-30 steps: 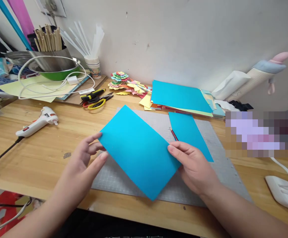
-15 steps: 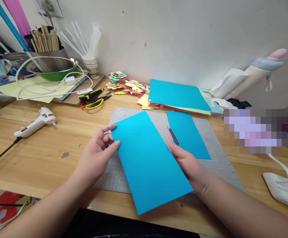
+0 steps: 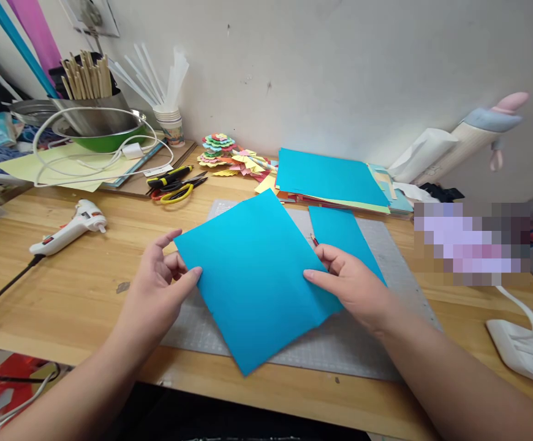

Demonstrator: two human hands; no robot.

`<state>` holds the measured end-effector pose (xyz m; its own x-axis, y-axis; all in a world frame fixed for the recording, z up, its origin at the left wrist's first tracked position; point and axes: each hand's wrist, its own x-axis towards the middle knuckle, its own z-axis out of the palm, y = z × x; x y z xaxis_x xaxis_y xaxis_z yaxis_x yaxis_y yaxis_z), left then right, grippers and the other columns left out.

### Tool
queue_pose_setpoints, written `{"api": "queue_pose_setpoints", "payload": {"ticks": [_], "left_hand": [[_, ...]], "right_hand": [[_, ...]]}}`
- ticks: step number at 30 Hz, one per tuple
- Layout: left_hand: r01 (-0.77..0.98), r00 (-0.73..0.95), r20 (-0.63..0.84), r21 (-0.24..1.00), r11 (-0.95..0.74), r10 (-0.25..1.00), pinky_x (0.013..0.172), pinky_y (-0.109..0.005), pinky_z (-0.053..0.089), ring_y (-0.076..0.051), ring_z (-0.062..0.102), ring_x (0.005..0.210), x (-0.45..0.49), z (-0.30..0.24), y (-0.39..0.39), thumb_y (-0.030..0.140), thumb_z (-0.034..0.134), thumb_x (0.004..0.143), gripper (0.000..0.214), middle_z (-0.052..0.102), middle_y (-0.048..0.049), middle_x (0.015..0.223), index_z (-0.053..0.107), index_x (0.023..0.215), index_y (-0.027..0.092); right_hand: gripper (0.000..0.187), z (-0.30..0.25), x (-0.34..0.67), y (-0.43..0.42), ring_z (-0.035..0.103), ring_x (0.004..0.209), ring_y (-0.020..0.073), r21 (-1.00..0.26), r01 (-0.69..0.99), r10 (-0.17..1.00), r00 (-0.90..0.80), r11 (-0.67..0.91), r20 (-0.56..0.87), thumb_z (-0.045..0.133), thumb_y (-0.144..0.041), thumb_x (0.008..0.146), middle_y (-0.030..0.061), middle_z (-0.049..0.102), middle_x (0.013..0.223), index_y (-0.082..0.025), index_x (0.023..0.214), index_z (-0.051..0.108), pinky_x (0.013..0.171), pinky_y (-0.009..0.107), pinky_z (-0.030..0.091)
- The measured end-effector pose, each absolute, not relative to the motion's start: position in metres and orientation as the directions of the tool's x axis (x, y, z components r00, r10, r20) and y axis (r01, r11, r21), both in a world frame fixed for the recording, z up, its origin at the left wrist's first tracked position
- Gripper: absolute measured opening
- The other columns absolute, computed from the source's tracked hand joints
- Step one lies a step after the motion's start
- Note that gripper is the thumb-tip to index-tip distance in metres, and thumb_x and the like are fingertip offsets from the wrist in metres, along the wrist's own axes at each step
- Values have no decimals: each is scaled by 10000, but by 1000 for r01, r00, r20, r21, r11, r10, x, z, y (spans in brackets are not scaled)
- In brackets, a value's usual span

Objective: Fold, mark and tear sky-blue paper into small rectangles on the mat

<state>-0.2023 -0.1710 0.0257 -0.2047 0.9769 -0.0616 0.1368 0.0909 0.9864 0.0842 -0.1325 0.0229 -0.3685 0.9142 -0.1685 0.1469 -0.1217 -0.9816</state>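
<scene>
Mid-frame, we are holding a blue four-sided paper sheet [image 3: 252, 282] slantwise between our loosely curled left hand [image 3: 158, 285] and pinching right hand [image 3: 356, 288].

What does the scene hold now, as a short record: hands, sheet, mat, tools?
Left hand: at left corner of blue sheet, thumb on top
Right hand: at its right edge, thumb on top
Blue sheet: tilted, above the cutting mat
On mat: second blue piece
Pencil: partly hidden by right hand
Left of mat: white glue gun on wooden table
Behind mat: paper stack; scissors farther left
</scene>
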Motion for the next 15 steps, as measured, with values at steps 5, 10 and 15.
{"api": "queue_pose_setpoints", "payload": {"ticks": [5, 10, 15], "left_hand": [[623, -265, 211, 783, 0, 941, 985, -538, 384, -320, 522, 1152, -211, 25, -165, 430, 722, 700, 798, 564, -126, 1201, 391, 1394, 219], [587, 55, 20, 808, -49, 998, 986, -577, 422, -366, 558, 1179, -213, 54, -146, 556, 704, 704, 605, 632, -109, 1250, 616, 1216, 248], [274, 329, -380, 914, 298, 865, 739, -389, 582, -261, 710, 823, -209, 65, -125, 530, 713, 729, 360, 760, -66, 905, 746, 915, 223]], "right_hand": [[87, 22, 82, -135, 622, 640, 140, -921, 334, 923, -380, 200, 63, 630, -229, 815, -28, 652, 755, -240, 859, 556, 496, 237, 485], [65, 25, 84, -135, 636, 780, 148, -929, 273, 854, -515, 249, 78, 651, -197, 791, -14, 655, 825, -236, 814, 605, 658, 266, 525], [165, 32, 90, -130, 619, 653, 137, -984, 8, 911, -375, -180, -170, 672, -383, 814, -12, 677, 786, -251, 910, 651, 555, 247, 498]]}}
